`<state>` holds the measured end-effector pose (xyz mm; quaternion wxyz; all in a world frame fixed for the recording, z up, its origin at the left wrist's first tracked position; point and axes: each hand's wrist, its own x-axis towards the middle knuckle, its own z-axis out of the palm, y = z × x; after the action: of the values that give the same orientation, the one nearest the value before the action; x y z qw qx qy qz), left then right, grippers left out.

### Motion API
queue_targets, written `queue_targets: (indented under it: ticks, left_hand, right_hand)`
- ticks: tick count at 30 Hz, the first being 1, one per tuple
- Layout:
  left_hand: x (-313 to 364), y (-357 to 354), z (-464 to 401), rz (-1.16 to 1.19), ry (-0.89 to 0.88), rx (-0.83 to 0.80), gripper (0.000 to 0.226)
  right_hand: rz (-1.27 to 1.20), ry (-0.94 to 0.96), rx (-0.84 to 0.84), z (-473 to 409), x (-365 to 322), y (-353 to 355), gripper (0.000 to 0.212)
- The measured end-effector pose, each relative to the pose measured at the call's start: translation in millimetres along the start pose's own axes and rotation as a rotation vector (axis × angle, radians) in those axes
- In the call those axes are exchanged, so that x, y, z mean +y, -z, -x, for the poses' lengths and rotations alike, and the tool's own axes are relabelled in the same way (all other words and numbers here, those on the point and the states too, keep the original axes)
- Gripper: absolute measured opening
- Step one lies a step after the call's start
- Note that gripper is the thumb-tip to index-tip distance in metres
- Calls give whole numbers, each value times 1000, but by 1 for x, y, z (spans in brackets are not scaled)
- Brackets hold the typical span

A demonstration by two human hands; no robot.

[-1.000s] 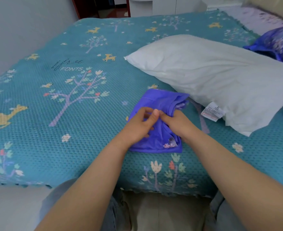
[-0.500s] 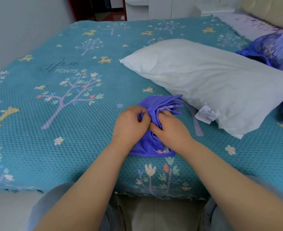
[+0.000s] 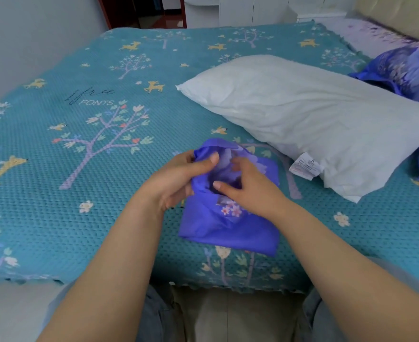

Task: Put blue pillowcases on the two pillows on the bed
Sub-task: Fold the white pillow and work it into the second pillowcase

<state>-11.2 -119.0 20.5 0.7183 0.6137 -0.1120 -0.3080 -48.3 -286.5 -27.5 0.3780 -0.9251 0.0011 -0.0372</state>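
Note:
A folded blue pillowcase (image 3: 228, 230) with a flower print lies near the front edge of the bed. My left hand (image 3: 176, 178) grips its bunched upper edge from the left, thumb on top. My right hand (image 3: 250, 191) pinches the cloth at the mouth from the right, and the opening gapes between the two hands. A bare white pillow (image 3: 302, 114) with a sewn label lies behind and to the right. A second pillow in a blue flowered case (image 3: 410, 67) sits at the far right by the headboard.
The teal bedspread (image 3: 80, 169) with trees and deer covers the bed. A grey wall runs along the left. White cabinets and a dark doorway stand beyond the far edge. My knees sit below the near edge.
The hands have pulled apart a little and lifted the pillowcase's top edge, so its mouth now shows open. The view has tilted down.

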Motion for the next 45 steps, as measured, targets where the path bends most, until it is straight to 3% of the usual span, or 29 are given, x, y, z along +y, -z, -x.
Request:
queue_targets:
  ticks: [2, 3, 5, 8, 11, 13, 15, 17, 21, 26, 28, 31, 34, 37, 39, 41, 43, 45]
  left_hand:
    - [4, 11, 1, -382, -117, 342, 11]
    - [4, 19, -1, -442, -172, 533, 11]
    - [12, 35, -1, -119, -206, 787, 15]
    - [22, 64, 5, 481, -202, 889, 20]
    - [23, 91, 11, 739, -168, 951, 24]
    - [22, 104, 12, 833, -186, 976, 25]
    - [21, 109, 10, 808, -148, 1000, 28]
    - [20, 108, 10, 745, -87, 1026, 30]
    - [22, 110, 9, 784, -108, 947, 34]
    - [17, 116, 9, 663, -118, 935, 32]
    - [18, 122, 11, 787, -264, 979, 28]
    - [24, 140, 17, 1015, -557, 954, 26]
    - [16, 161, 27, 880, -386, 1052, 26]
    - [6, 169, 37, 802, -196, 1164, 27]
    - [6, 172, 37, 461, 0, 1263, 21]
    - [3, 178, 40, -57, 115, 1394, 37]
    - [-6, 176, 45, -508, 111, 1447, 40]
    - [-8, 162, 36, -919, 21, 1462, 51]
  right_hand:
    - [66, -44, -255, 2, 2, 2, 68]
    - [142, -10, -298, 4, 3, 4, 65]
    - [342, 106, -278, 4, 6, 9, 56]
    - [458, 209, -125, 3, 7, 16, 36]
    - [24, 171, 27, 4, -6, 32, 33]
    - [-243, 118, -157, 8, -15, 48, 35]
    - [-269, 59, -457, 18, -17, 62, 40]
    - [-264, 23, -510, 21, -13, 69, 49]
    - [-519, -111, -27, 10, -8, 65, 33]
    - [-640, -292, 316, -8, -2, 61, 39]
    - [-774, -172, 548, -7, -8, 67, 31]
    - [-671, 82, 863, 1, -15, 85, 35]
    - [-514, 96, 907, 2, -3, 92, 33]
    - [-367, -133, 805, -1, 11, 93, 23]
    - [-161, -288, 723, -1, 25, 102, 19]
    - [88, -414, 502, 4, 34, 112, 17]
    - [311, -497, 207, 7, 35, 110, 25]
    - [489, -489, 127, 13, 28, 96, 34]
